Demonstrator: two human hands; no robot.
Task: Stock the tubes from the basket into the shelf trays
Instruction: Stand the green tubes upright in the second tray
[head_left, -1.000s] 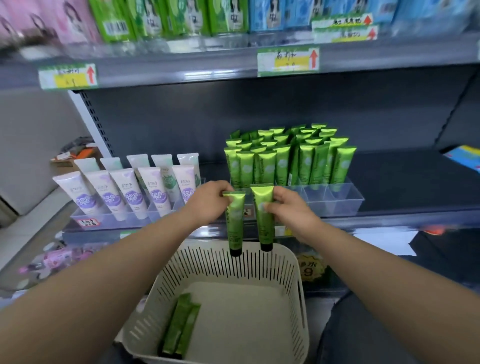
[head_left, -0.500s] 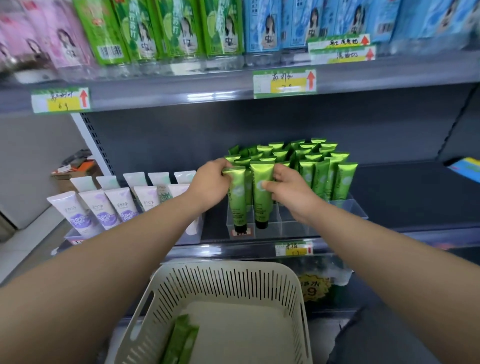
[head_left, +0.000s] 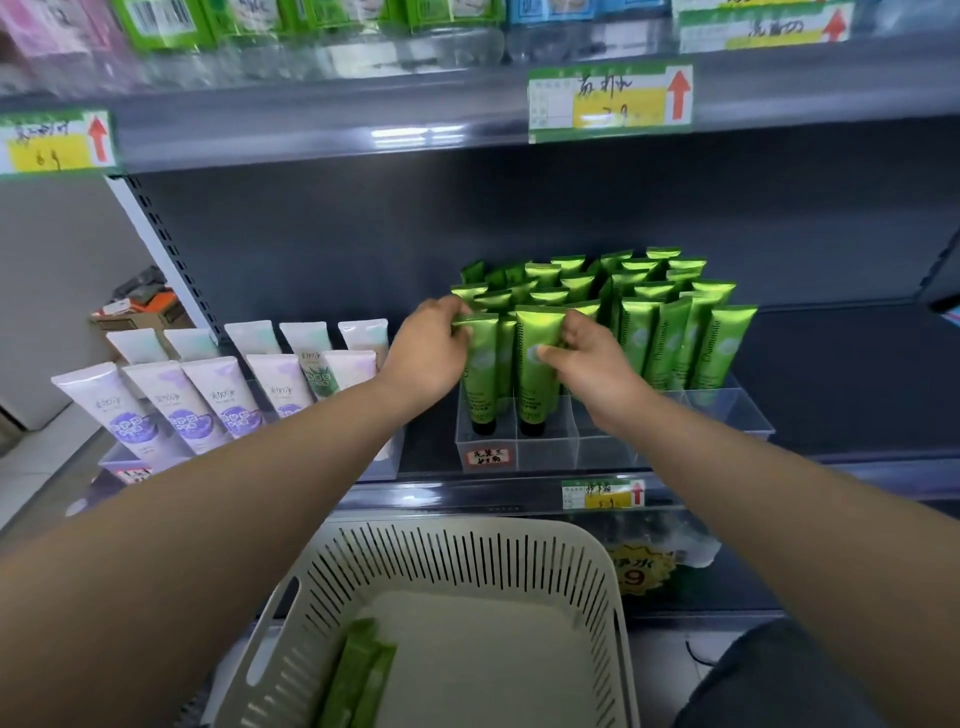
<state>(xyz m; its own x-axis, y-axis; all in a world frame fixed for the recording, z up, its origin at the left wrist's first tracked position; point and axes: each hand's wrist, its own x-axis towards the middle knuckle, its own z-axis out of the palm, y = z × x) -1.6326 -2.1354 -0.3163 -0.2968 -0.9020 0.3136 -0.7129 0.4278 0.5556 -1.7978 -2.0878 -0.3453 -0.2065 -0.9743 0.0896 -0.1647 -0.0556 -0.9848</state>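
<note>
Two green tubes stand cap-down in the front left cells of the clear shelf tray (head_left: 602, 451). My left hand (head_left: 426, 353) grips the top of the left tube (head_left: 480, 374). The right tube (head_left: 535, 364) is pinched near its top by my right hand (head_left: 587, 364). Several more green tubes (head_left: 670, 322) fill the tray behind and to the right. Below, the cream slotted basket (head_left: 467, 566) holds two green tubes (head_left: 358, 675) lying at its bottom left.
A tray of white and purple tubes (head_left: 208, 400) stands to the left on the same shelf. The tray's front right cells (head_left: 722, 410) hold nothing. The upper shelf edge (head_left: 363, 124) with price tags hangs overhead. A cardboard box (head_left: 140, 312) sits at far left.
Both hands carried the two green tubes up from above the basket to the shelf and lowered them into the tray's front cells. The head view shifted closer to the shelf.
</note>
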